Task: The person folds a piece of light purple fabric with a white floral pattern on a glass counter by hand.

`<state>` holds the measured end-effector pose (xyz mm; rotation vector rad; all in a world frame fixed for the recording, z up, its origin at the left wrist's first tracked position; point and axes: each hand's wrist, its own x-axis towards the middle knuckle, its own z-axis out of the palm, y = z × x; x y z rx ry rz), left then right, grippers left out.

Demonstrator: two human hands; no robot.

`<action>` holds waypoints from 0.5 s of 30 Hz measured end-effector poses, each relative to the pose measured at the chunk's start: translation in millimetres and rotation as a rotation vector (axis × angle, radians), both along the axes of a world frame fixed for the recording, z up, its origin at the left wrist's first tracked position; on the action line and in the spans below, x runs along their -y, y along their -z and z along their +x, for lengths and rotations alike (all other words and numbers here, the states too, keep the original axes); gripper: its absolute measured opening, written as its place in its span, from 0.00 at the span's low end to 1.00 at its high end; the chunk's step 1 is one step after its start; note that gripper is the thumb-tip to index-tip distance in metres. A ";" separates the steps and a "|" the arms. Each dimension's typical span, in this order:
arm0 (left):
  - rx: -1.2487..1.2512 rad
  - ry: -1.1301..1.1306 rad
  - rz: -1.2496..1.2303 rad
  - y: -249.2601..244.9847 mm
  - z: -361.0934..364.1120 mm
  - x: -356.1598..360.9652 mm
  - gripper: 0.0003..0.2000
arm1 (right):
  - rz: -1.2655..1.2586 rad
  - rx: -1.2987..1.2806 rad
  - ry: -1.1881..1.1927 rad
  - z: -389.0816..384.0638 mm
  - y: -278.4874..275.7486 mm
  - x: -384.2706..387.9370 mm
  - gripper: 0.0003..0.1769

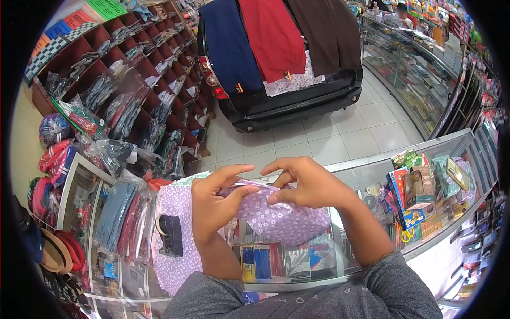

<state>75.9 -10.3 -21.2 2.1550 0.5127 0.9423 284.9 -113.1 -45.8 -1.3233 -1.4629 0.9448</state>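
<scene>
Can't really make out the signs (79,18) up top, too small. Left hand (212,204) grips one side of a purple flowered cloth (284,220), and right hand (311,186) pinches its top fold. It's bunched right between them, above the glass counter (372,169). Boxed goods (411,194) sit right of the hands, with a cloth-draped car (287,101) beyond.

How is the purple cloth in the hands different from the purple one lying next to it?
The held cloth is bunched up between the left hand and right hand; the lying cloth is spread out on the glass counter. The lying cloth has a dark patch; the held cloth shows none. Both are purple with a tiny pale print.
</scene>
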 end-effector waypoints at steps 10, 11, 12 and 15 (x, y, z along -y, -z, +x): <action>0.301 -0.126 0.330 6.3 11.2 -12.9 0.21 | 0.060 -0.148 0.090 15.7 15.7 -4.8 0.12; 0.366 -0.126 0.228 8.4 9.6 -13.7 0.27 | 0.067 -0.143 0.093 18.6 12.4 -2.6 0.12; 0.414 -0.134 0.168 7.5 11.7 -12.6 0.30 | 0.071 -0.207 0.145 21.2 7.1 0.7 0.11; 0.366 -0.046 -0.059 10.5 12.0 -15.4 0.40 | 0.132 -0.332 0.203 26.3 -1.5 5.1 0.09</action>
